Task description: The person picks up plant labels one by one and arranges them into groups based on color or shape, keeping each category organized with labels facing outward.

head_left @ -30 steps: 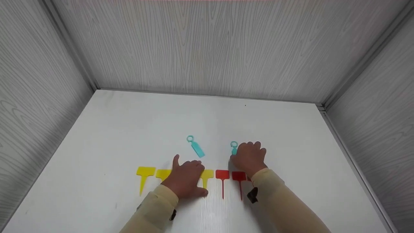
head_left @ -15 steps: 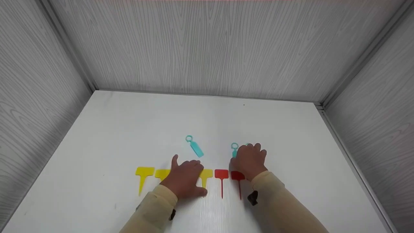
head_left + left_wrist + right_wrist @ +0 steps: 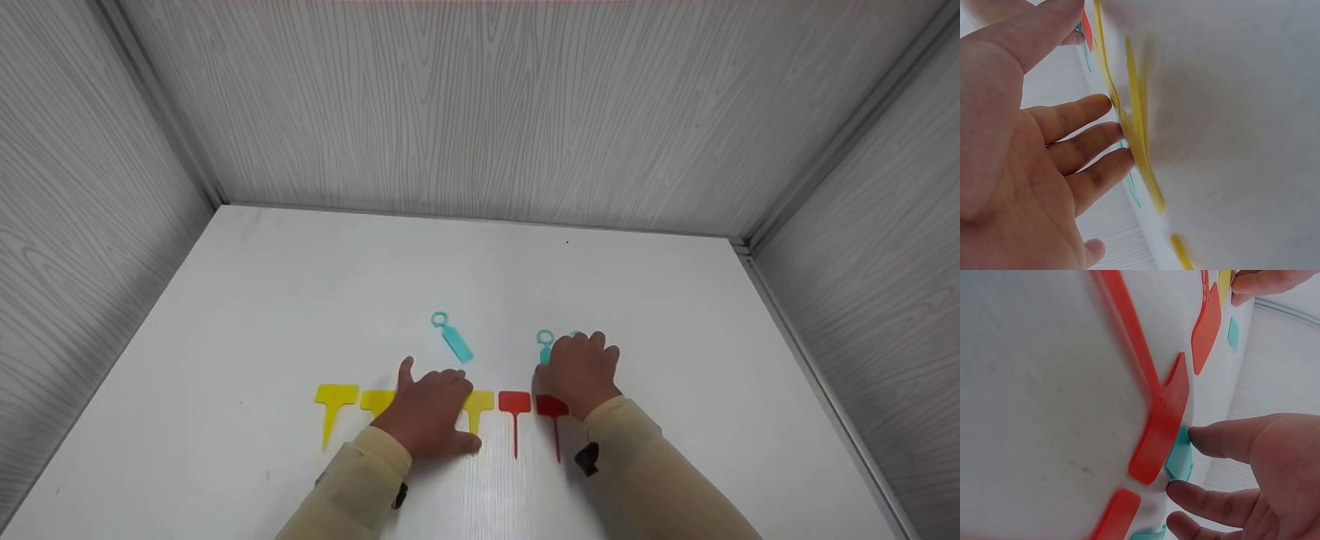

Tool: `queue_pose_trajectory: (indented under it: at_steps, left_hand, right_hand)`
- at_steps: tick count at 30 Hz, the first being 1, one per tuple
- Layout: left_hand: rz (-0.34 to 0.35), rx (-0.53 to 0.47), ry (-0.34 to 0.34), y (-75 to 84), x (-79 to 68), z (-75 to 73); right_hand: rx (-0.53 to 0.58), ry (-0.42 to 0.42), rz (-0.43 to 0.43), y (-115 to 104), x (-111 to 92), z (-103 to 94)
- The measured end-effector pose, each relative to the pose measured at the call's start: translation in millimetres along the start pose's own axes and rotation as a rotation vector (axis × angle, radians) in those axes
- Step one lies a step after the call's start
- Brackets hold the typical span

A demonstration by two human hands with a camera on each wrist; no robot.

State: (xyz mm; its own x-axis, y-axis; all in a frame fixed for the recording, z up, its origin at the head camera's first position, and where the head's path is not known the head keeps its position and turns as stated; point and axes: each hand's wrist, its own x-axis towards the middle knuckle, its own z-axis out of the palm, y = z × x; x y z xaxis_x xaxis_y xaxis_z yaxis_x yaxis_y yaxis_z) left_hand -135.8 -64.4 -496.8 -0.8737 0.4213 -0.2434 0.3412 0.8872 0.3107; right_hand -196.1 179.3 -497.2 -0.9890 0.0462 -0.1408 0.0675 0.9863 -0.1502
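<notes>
My left hand (image 3: 424, 412) rests over a row of yellow T-shaped plant labels, its fingertips touching a yellow label (image 3: 1141, 152) in the left wrist view. Another yellow label (image 3: 480, 401) shows beside its fingers. My right hand (image 3: 581, 375) pinches a teal ring-ended tag (image 3: 1179, 455) between thumb and index finger. That tag lies just beyond the middle red T-shaped label (image 3: 1162, 422). In the head view my hand covers most of the tag, leaving its ring (image 3: 545, 337) in sight. A second teal tag (image 3: 1148, 535) lies past my other fingers, mostly hidden in the head view.
A loose teal tag (image 3: 457, 344) lies slantwise beyond the row on the white table (image 3: 300, 285). Yellow labels (image 3: 336, 394) continue to the left, and a red label (image 3: 514, 402) lies between my hands. Grey wood-grain panels (image 3: 480, 112) wall the table.
The pinched teal tag has shifted slightly toward me and to the right with my right hand. Another teal ring now peeks out behind that hand. My left hand stays put.
</notes>
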Motion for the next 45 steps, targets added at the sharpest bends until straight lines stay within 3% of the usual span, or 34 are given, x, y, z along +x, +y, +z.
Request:
queue_pose_trajectory:
  at_steps: [10,18,27,35,45]
  left_hand:
    - [0.000,0.013,0.005,-0.4,-0.4,0.7]
    - [0.003,-0.009,-0.001,4.9,0.0,1.6]
    - [0.018,-0.045,0.007,12.4,-0.7,3.8]
    - [0.055,-0.035,0.021,13.1,-2.7,5.7]
    - [0.053,-0.027,0.016,11.3,-2.8,3.9]
  right_hand:
    - [-0.078,0.058,-0.064,-19,2,-5.8]
    - [-0.022,-0.002,-0.125,-51,6,-8.4]
    - [-0.041,-0.011,-0.249,-86,19,-6.2]
    - [-0.064,-0.046,-0.242,-101,31,4.7]
    - [-0.127,-0.053,-0.258,-112,30,7.1]
